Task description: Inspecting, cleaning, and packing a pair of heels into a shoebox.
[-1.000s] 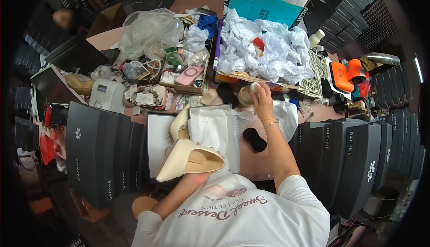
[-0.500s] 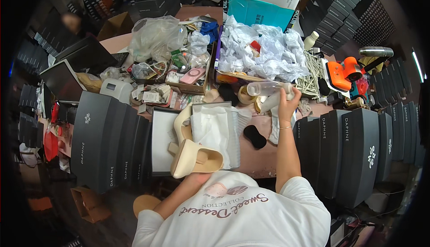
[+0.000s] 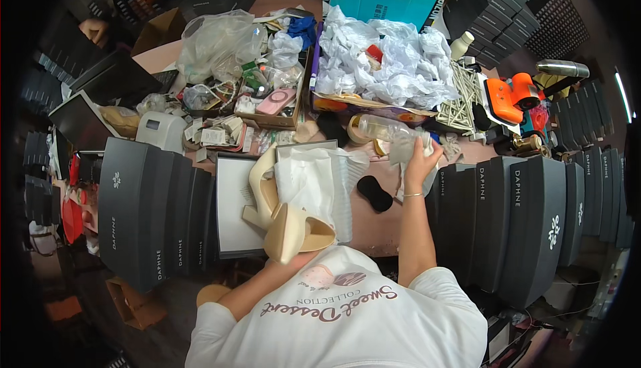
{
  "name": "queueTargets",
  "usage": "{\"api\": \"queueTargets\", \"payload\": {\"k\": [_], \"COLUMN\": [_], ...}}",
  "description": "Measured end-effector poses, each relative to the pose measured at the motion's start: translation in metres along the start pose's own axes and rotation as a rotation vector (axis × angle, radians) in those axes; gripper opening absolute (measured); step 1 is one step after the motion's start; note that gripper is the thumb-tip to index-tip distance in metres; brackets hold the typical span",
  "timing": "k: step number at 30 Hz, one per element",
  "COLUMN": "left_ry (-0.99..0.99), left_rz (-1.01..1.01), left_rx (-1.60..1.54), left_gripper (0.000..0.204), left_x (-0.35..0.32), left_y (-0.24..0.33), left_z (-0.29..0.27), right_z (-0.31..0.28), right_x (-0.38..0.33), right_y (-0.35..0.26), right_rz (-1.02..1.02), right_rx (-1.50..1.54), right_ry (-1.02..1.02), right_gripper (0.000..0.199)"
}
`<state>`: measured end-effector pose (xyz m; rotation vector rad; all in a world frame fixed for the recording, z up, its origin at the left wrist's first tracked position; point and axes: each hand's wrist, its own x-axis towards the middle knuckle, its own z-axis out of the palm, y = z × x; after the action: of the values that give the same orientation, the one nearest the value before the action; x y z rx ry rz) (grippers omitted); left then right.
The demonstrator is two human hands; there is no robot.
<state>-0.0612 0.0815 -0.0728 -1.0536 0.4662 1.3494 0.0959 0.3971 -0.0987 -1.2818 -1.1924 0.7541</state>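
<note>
My left hand (image 3: 292, 261) is closed under a beige block-heeled shoe (image 3: 288, 233), partly hidden by it, near my body. A second beige shoe (image 3: 265, 184) rests in the open shoe box (image 3: 234, 198) behind it. White tissue paper (image 3: 307, 184) fills the box's right part. Farther right, my right hand (image 3: 422, 162) is closed around the end of a clear plastic bottle (image 3: 384, 128), which lies nearly level. A white cloth (image 3: 402, 151) is bunched at these fingers; how it is gripped is partly hidden.
Dark shoe boxes stand on the left (image 3: 137, 208) and the right (image 3: 517, 228). A black pad (image 3: 374, 194) lies on the pink table (image 3: 380, 234). Behind are a carton of crumpled paper (image 3: 380, 68), white sticks (image 3: 464, 98) and an orange device (image 3: 507, 104).
The shoe in my left hand has turned, its toe now pointing more toward me. The bottle in my right hand has tilted slightly. The whole view has shifted a little.
</note>
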Motion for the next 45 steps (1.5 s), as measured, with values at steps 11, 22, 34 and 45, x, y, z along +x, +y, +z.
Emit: {"api": "queueTargets", "payload": {"k": [11,22,34,45], "left_ry": [-0.124,-0.123,-0.106,-0.188], "left_rz": [0.249,0.314,0.348,0.396], "left_rx": [0.124,0.379,0.648,0.68], "left_gripper": [0.038,0.032,0.037,0.025], "left_x": [-0.006,-0.009,-0.004,-0.016], "left_y": [-0.01,-0.032,-0.044,-0.046], "left_z": [-0.013,-0.002,-0.013,-0.011], "right_z": [0.069,-0.089,-0.086,-0.093], "right_x": [0.012,-0.14,-0.203,-0.192], "right_y": [-0.029,-0.125,-0.088,-0.105], "right_rz": [-0.64,-0.33,-0.819,-0.79], "right_rx": [-0.451,-0.174,-0.57,-0.454], "right_ry": [-0.572,-1.396,-1.316,-1.249], "right_gripper": [0.028,0.017,0.008,0.013]}}
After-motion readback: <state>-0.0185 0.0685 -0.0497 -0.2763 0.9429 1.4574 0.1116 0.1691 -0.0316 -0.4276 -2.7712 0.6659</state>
